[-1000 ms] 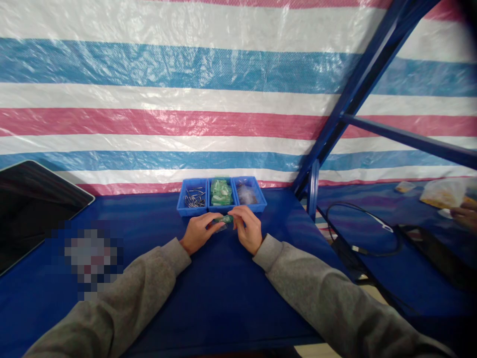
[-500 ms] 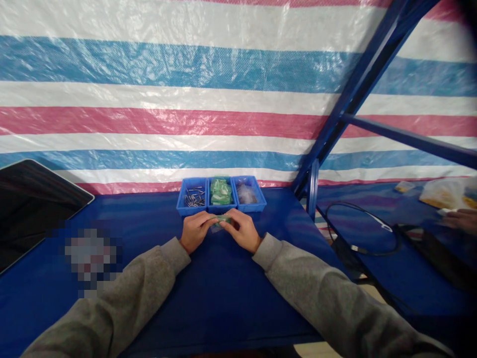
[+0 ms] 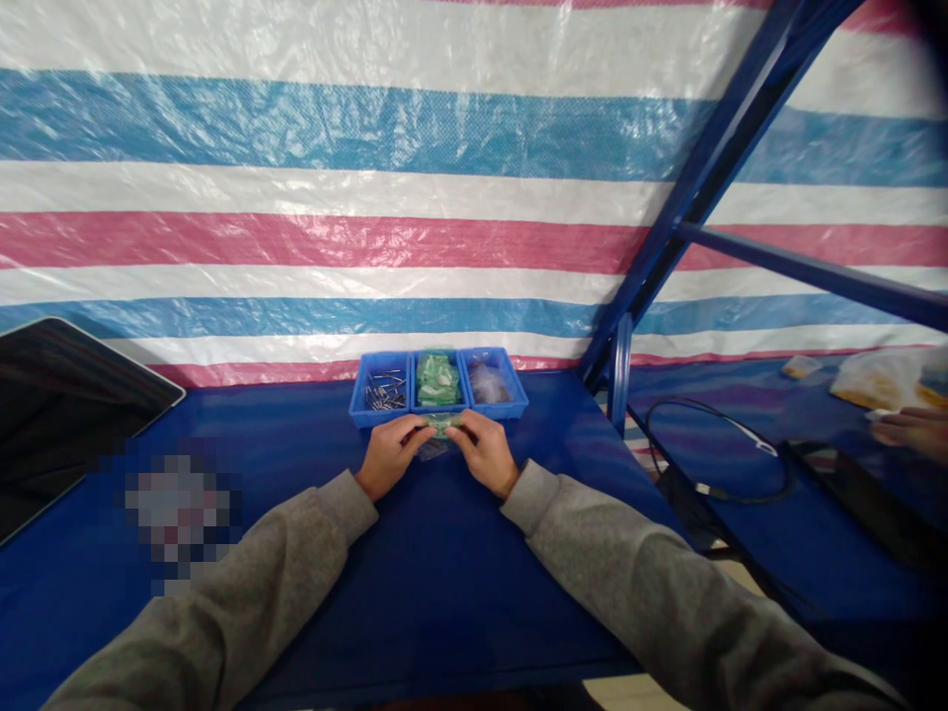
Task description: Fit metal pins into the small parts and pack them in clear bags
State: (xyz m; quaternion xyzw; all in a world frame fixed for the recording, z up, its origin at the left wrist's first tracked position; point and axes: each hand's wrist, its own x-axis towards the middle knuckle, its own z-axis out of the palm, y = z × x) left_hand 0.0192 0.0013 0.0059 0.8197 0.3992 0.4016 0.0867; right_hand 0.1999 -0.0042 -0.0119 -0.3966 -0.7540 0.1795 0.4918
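Between my two hands is a small clear plastic bag (image 3: 432,450) with a green strip (image 3: 440,424) along its top. My left hand (image 3: 390,454) pinches the left end of it, thumb against fingers. The right end is pinched by my right hand (image 3: 484,452) in the same way. Just beyond my fingers stand three joined blue bins. Thin metal pieces lie in the left bin (image 3: 358,407), green packets (image 3: 438,379) fill the middle one, and clear plastic bags (image 3: 489,381) are in the right one.
A dark screen-like panel (image 3: 66,415) stands at the left on the blue table (image 3: 415,592). A blurred-out patch (image 3: 178,504) lies near my left forearm. Blue frame bars (image 3: 688,217) rise at right. Beyond them are a black cable (image 3: 718,500) and another person's hand (image 3: 914,430).
My fingertips have moved slightly apart, so more of the green strip shows between them. The view has shifted a little. At far right the other person's hand has moved slightly.
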